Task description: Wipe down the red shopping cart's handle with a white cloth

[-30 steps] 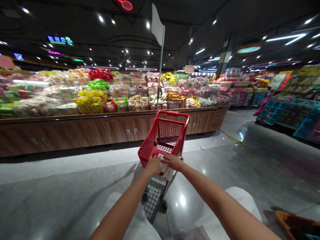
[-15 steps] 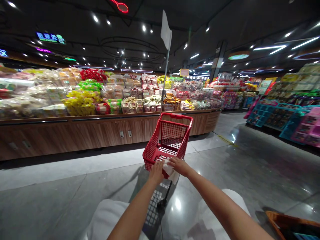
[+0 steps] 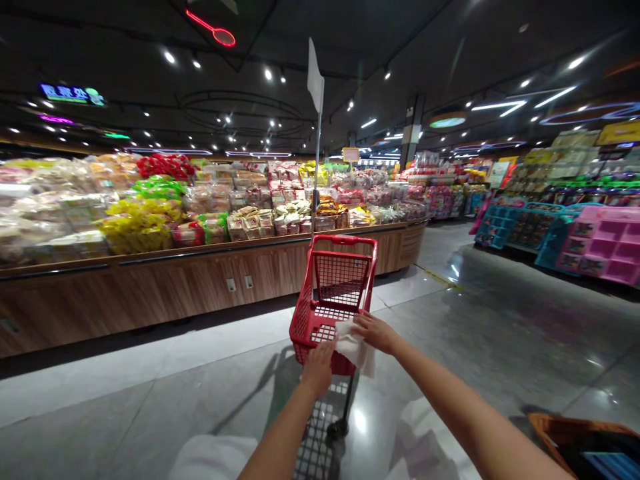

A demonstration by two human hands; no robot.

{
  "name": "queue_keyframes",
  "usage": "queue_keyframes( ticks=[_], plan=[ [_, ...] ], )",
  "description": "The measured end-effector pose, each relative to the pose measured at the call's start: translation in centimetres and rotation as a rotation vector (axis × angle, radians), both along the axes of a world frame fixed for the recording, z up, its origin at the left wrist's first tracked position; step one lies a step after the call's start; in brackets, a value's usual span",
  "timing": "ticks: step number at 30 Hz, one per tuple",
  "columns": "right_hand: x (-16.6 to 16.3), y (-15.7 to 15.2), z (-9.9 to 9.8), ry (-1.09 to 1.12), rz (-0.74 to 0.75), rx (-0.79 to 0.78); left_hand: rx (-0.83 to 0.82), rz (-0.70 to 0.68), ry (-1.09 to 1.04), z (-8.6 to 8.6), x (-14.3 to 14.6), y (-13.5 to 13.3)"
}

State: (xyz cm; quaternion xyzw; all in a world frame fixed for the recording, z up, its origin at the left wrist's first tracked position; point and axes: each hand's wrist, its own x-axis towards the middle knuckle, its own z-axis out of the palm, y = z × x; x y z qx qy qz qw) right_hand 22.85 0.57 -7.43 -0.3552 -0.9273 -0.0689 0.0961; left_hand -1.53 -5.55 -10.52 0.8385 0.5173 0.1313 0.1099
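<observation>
A small red shopping cart (image 3: 343, 280) with a mesh basket and a single dark leg and wheel in view stands in front of me. My left hand (image 3: 319, 369) is closed over the near rim of its basket. On the same near edge, just to the right, my right hand (image 3: 376, 332) presses a crumpled white cloth (image 3: 353, 344) against the rim, fingers bent over it. Part of the cloth hangs down outside the basket. Apart from the cloth at its edge, the basket holds nothing I can see. A pole with a white flag (image 3: 315, 77) rises behind the cart.
Behind the cart runs a long wooden display counter (image 3: 270, 267) heaped with packaged snacks. Pink display racks (image 3: 620, 243) and blue ones stand at the right. An orange-rimmed basket (image 3: 543, 430) with a dark item sits at lower right on the shiny grey floor (image 3: 480, 320).
My right hand has shifted slightly right along the rim, and more of the white cloth shows between the hands. The view has turned a little right and tilted up.
</observation>
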Motion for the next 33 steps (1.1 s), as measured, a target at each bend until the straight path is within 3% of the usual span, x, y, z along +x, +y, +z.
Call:
queue_keyframes(
  ticks=[9, 14, 17, 22, 29, 33],
  plan=[
    [-0.7, -0.8, 0.4, 0.052, -0.039, 0.000, 0.030, 0.034, 0.045, -0.7, 1.4, -1.2],
    [-2.9, -2.2, 0.5, -0.016, 0.021, 0.041, 0.075, -0.035, 0.037, -1.0, -1.9, -0.9],
    [-3.3, -1.5, 1.0, -0.054, 0.077, 0.031, 0.086, -0.078, 0.008, -1.2, -4.8, -0.6],
    [-1.4, 1.7, 3.2, -0.034, -0.125, 0.026, 0.139, -0.097, -0.006, -1.6, -7.5, -1.0],
    [-2.0, 2.5, 3.2, -0.066, -0.178, 0.018, 0.183, 0.168, -0.025, -2.0, -7.3, -1.6],
    [-3.4, 1.8, 3.0, -0.102, -0.162, 0.015, 0.132, 0.237, 0.011, -0.7, -8.7, -1.4]
  ],
)
